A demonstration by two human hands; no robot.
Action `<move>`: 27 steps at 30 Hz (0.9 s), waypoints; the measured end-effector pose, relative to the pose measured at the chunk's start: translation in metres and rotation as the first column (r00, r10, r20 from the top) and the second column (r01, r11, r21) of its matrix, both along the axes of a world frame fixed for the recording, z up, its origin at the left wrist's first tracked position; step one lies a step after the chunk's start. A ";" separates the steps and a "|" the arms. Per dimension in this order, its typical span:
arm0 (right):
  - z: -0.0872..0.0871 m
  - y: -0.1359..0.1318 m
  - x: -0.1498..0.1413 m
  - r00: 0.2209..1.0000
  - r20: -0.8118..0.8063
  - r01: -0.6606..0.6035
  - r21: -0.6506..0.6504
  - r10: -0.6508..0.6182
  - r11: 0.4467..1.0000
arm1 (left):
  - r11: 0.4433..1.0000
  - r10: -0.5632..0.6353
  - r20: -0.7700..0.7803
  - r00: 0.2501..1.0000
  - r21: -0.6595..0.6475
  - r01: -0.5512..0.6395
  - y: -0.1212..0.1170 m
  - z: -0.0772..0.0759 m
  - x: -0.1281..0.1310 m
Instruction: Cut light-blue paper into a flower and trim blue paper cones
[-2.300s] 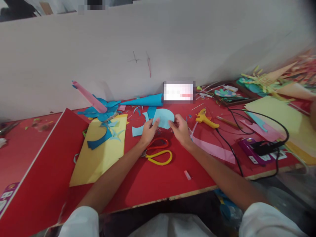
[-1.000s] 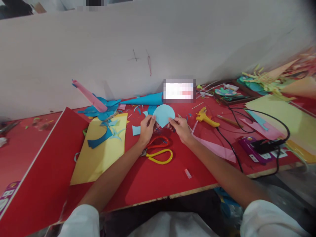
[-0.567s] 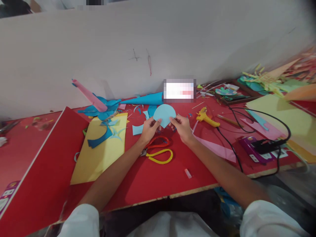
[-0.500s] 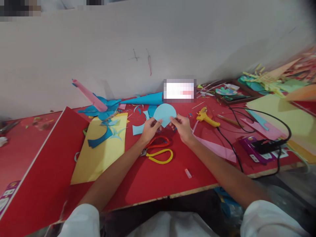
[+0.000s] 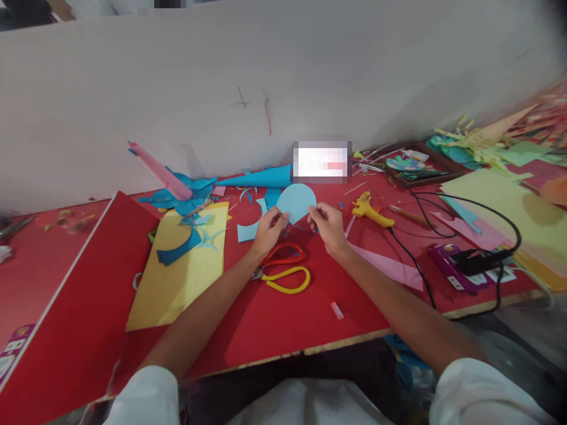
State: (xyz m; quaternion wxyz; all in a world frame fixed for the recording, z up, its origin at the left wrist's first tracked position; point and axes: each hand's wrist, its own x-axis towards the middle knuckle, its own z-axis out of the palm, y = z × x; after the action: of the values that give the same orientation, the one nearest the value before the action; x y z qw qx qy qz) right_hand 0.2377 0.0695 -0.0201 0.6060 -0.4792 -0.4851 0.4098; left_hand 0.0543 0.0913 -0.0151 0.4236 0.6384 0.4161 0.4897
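A light-blue round piece of paper [image 5: 297, 202] is held up between my two hands above the red table. My left hand [image 5: 271, 227] pinches its lower left edge between thumb and fingers. At the right edge, my right hand [image 5: 326, 222] pinches it the same way. Just below the hands lie scissors [image 5: 287, 281] with one red and one yellow handle, their blades mostly hidden under my left forearm. Light-blue paper offcuts [image 5: 247, 232] lie left of my left hand. Behind the round piece, a blue paper cone [image 5: 261, 177] rests on its side.
To the right are a yellow glue gun [image 5: 372, 211] with a black cord and a purple power strip [image 5: 458, 268]. Yellow sheets [image 5: 181, 295] with blue scraps lie left, beside a raised red panel [image 5: 84, 295]. A pink-and-blue paper flower [image 5: 170, 186] stands near the wall.
The paper's lower point, seen before between my thumbs, no longer shows; the piece now looks rounder. My right hand has shifted slightly and its fingers are more curled.
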 end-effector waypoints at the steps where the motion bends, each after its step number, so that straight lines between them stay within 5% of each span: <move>1: 0.000 0.000 0.000 1.000 -0.011 -0.002 0.009 0.002 1.000 | 0.998 0.042 -0.012 0.999 0.049 -0.041 0.001 0.000 -0.001; 10: 0.008 -0.002 0.002 0.999 -0.033 -0.037 0.059 0.039 0.998 | 0.973 0.212 -0.032 0.977 0.103 -0.208 0.004 0.001 -0.003; 21: 0.002 0.000 -0.002 0.985 -0.159 -0.070 0.016 0.072 0.997 | 0.980 0.149 -0.023 0.989 0.134 -0.145 0.003 0.002 -0.002; 27: -0.008 0.006 0.003 0.998 0.060 0.007 0.053 -0.011 0.999 | 0.966 0.243 0.141 0.960 0.051 -0.252 0.008 -0.002 -0.007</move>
State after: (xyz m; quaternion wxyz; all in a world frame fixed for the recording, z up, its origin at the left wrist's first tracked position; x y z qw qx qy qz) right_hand 0.2407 0.0758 -0.0279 0.6053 -0.4773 -0.5118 0.3793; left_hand 0.0470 0.0993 -0.0169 0.3639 0.5611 0.4464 0.5945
